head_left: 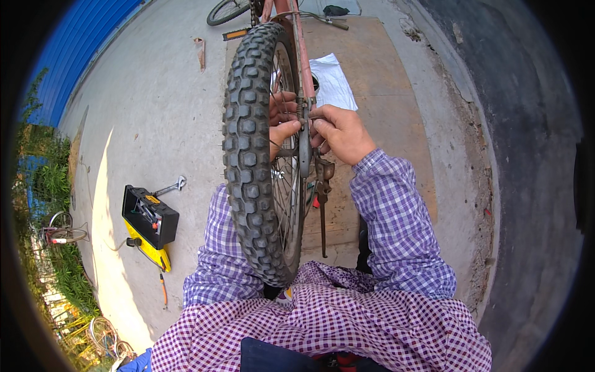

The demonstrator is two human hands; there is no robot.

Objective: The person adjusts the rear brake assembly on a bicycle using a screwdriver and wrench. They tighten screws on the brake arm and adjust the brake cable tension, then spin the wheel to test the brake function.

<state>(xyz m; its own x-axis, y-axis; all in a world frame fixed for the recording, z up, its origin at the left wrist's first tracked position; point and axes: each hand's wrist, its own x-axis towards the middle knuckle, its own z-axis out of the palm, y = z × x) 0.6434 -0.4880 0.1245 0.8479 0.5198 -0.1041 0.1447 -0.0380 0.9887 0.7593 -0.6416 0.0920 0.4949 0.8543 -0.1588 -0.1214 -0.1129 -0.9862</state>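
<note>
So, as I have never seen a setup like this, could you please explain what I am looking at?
There is no robot here, just a person's two bare hands. The one picture comes from a wide fisheye camera on the person's head, looking down, so edges bend and corners go dark.

The left hand, partly hidden by the tire, and the right hand meet at the metal fittings beside a bike's wheel. Whether they pinch anything small, I cannot tell.

On the floor to the left are an open toolbox and a wrench; to the right, a white sheet lies on a brown board.
</note>
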